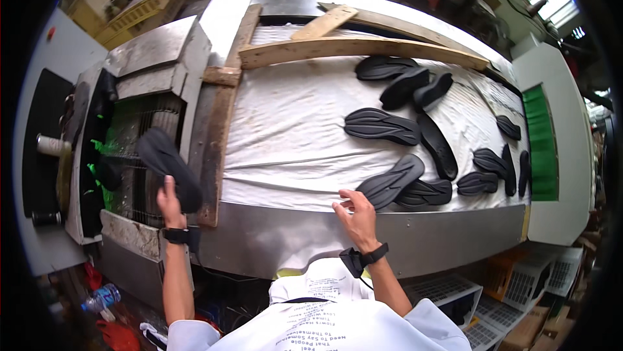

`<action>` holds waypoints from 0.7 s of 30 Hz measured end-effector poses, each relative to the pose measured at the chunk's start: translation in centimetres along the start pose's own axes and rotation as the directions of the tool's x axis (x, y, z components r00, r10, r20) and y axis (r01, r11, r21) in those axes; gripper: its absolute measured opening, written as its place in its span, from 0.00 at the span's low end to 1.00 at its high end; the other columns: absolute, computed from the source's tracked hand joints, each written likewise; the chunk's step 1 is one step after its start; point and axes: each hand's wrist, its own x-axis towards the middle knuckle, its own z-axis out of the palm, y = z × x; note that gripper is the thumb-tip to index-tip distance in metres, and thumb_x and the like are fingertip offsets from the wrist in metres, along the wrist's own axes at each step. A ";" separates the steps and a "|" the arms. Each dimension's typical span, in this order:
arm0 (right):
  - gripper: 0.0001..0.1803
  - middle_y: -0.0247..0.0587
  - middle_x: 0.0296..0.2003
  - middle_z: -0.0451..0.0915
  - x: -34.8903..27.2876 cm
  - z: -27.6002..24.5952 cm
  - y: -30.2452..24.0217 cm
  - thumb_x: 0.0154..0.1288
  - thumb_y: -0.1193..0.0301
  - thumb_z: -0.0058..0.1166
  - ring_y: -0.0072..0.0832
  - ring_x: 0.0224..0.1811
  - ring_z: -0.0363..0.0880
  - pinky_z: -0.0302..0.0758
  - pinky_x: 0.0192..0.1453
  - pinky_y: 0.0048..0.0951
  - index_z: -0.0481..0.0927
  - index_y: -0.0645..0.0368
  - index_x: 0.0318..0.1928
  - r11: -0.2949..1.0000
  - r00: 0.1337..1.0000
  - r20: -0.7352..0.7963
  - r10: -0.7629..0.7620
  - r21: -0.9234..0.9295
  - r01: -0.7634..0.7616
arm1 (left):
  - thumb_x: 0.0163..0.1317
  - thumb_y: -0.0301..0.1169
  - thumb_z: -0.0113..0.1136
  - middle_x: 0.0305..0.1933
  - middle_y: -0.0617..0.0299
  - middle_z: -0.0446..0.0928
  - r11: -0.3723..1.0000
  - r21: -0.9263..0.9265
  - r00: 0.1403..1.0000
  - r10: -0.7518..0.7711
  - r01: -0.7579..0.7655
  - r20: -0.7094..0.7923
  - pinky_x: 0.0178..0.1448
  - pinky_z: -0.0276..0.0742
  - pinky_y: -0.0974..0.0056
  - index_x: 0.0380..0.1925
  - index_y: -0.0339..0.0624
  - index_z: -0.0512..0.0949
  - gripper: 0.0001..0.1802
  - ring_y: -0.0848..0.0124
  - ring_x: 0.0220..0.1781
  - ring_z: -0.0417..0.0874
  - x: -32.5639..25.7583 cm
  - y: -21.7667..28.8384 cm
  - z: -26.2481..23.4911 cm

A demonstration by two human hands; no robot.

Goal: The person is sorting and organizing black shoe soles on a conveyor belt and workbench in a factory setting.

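Long metal bench (240, 237) under white cloth (285, 124), black soles (381, 126) strewn on it, another sole (170, 163) in the left hand (171, 207)

The bench fills the middle, a white end housing (568, 143) at its right, a pale box-like frame (152, 64) round a wire-strung opening (133, 190) at its left; a wooden plank (363, 49) crosses the far side. The black soles lie mostly on the right half, several overlapping. The held sole slants by the opening, its near half gripped by the left hand. The right hand (359, 220) is partly spread and empty, close by the nearest soles; whether it touches one is unclear
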 end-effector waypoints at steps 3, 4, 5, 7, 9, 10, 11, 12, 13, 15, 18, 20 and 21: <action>0.18 0.44 0.47 0.84 -1.6 -0.9 4.0 0.63 0.69 0.66 0.32 0.39 0.87 0.80 0.45 0.34 0.82 0.61 0.52 0.996 0.993 -0.073 0.087 0.018 -0.086 | 0.70 0.52 0.63 0.45 0.64 0.82 0.998 -0.026 0.986 0.047 -0.052 -0.159 0.48 0.78 0.66 0.49 0.34 0.82 0.28 0.74 0.41 0.80 11.4 -0.8 -5.1; 0.19 0.45 0.47 0.84 -2.0 -1.5 4.9 0.62 0.68 0.66 0.33 0.38 0.87 0.80 0.46 0.35 0.82 0.61 0.52 0.989 0.978 -0.147 0.149 0.044 -0.144 | 0.68 0.54 0.64 0.46 0.60 0.82 0.985 0.166 0.967 0.080 -0.040 -0.240 0.52 0.78 0.64 0.51 0.27 0.80 0.34 0.71 0.45 0.80 14.6 -0.6 -7.6; 0.19 0.45 0.47 0.83 -2.1 -1.6 5.9 0.62 0.68 0.66 0.34 0.38 0.87 0.80 0.46 0.35 0.82 0.61 0.52 0.977 0.957 -0.202 0.207 0.088 -0.192 | 0.65 0.55 0.66 0.49 0.51 0.83 0.906 0.415 0.940 0.208 -0.080 -0.272 0.58 0.77 0.60 0.52 0.22 0.78 0.38 0.64 0.50 0.82 16.9 -0.1 -11.1; 0.29 0.49 0.47 0.83 -1.9 -1.4 9.0 0.60 0.61 0.68 0.42 0.48 0.84 0.79 0.52 0.41 0.77 0.65 0.57 0.929 0.870 -0.395 0.296 -0.093 -0.358 | 0.62 0.48 0.69 0.55 0.32 0.80 0.496 0.867 0.734 0.571 0.050 -0.369 0.65 0.73 0.52 0.55 0.20 0.77 0.37 0.42 0.59 0.80 18.2 1.3 -13.6; 0.38 0.50 0.48 0.84 -1.7 -1.9 13.8 0.58 0.52 0.70 0.44 0.53 0.82 0.77 0.58 0.42 0.75 0.68 0.60 0.801 0.727 -0.606 0.322 -0.235 -0.551 | 0.64 0.42 0.68 0.58 0.36 0.78 0.328 0.937 0.639 0.748 -0.123 -0.178 0.67 0.73 0.52 0.58 0.25 0.76 0.31 0.43 0.61 0.78 14.8 0.7 -8.0; 0.40 0.52 0.48 0.84 -1.7 -2.8 15.1 0.57 0.50 0.71 0.45 0.52 0.83 0.78 0.57 0.42 0.75 0.70 0.59 0.769 0.688 -0.561 0.461 -0.133 -0.625 | 0.66 0.38 0.66 0.60 0.40 0.76 0.398 0.866 0.659 0.744 -0.302 -0.111 0.67 0.73 0.53 0.59 0.28 0.75 0.28 0.47 0.62 0.77 11.5 1.3 -2.9; 0.42 0.54 0.48 0.84 -0.8 -3.2 16.1 0.56 0.48 0.71 0.47 0.51 0.83 0.78 0.57 0.42 0.75 0.72 0.58 0.733 0.654 -0.477 0.587 -0.030 -0.680 | 0.68 0.34 0.64 0.63 0.44 0.75 0.449 0.774 0.657 0.752 -0.448 -0.056 0.68 0.73 0.55 0.60 0.32 0.75 0.25 0.52 0.64 0.76 7.1 2.3 1.1; 0.41 0.54 0.44 0.84 -0.1 -2.6 18.5 0.55 0.49 0.73 0.43 0.48 0.85 0.80 0.54 0.42 0.75 0.74 0.53 0.778 0.672 -0.454 0.585 0.081 -0.623 | 0.69 0.30 0.62 0.63 0.48 0.73 0.543 0.649 0.721 0.693 -0.533 0.012 0.68 0.73 0.56 0.60 0.34 0.75 0.22 0.56 0.64 0.76 3.3 2.9 4.9; 0.36 0.52 0.39 0.84 0.8 -2.5 20.7 0.54 0.51 0.74 0.36 0.42 0.85 0.81 0.49 0.39 0.77 0.75 0.44 0.761 0.688 -0.331 0.645 0.203 -0.616 | 0.70 0.27 0.60 0.64 0.52 0.71 0.634 0.504 0.769 0.632 -0.587 0.101 0.67 0.73 0.57 0.60 0.36 0.75 0.20 0.60 0.65 0.75 -0.7 3.3 8.7; 0.29 0.49 0.33 0.83 1.8 -1.0 20.7 0.53 0.56 0.75 0.30 0.38 0.82 0.80 0.45 0.36 0.77 0.71 0.37 0.761 0.645 -0.406 0.648 0.313 -0.568 | 0.70 0.24 0.58 0.64 0.55 0.71 0.794 0.288 0.835 0.450 -0.536 0.315 0.68 0.72 0.59 0.59 0.37 0.75 0.18 0.64 0.64 0.75 -9.6 3.1 14.5; 0.23 0.47 0.31 0.83 0.4 -3.7 14.6 0.53 0.60 0.71 0.33 0.34 0.83 0.78 0.40 0.40 0.80 0.68 0.38 0.888 0.827 -0.327 0.458 0.132 -0.440 | 0.61 0.23 0.65 0.67 0.52 0.69 0.753 0.309 0.709 0.283 -0.581 0.646 0.75 0.64 0.55 0.61 0.39 0.73 0.26 0.58 0.71 0.69 -19.6 3.2 19.9; 0.20 0.47 0.37 0.84 -1.7 -6.2 10.9 0.55 0.60 0.69 0.43 0.39 0.84 0.78 0.43 0.40 0.84 0.61 0.42 0.943 0.935 -0.149 0.322 -0.030 -0.330 | 0.56 0.27 0.71 0.71 0.50 0.65 0.616 0.279 0.538 0.284 -0.736 0.793 0.78 0.58 0.50 0.65 0.42 0.71 0.35 0.54 0.76 0.63 -24.8 5.1 23.5; 0.19 0.46 0.38 0.84 -2.7 -8.5 8.6 0.56 0.61 0.69 0.45 0.40 0.84 0.78 0.44 0.40 0.85 0.59 0.43 0.958 0.971 -0.067 0.228 -0.162 -0.236 | 0.54 0.30 0.74 0.73 0.48 0.63 0.517 0.237 0.428 0.288 -0.822 0.856 0.80 0.54 0.48 0.67 0.43 0.70 0.39 0.51 0.78 0.60 -26.5 5.6 25.2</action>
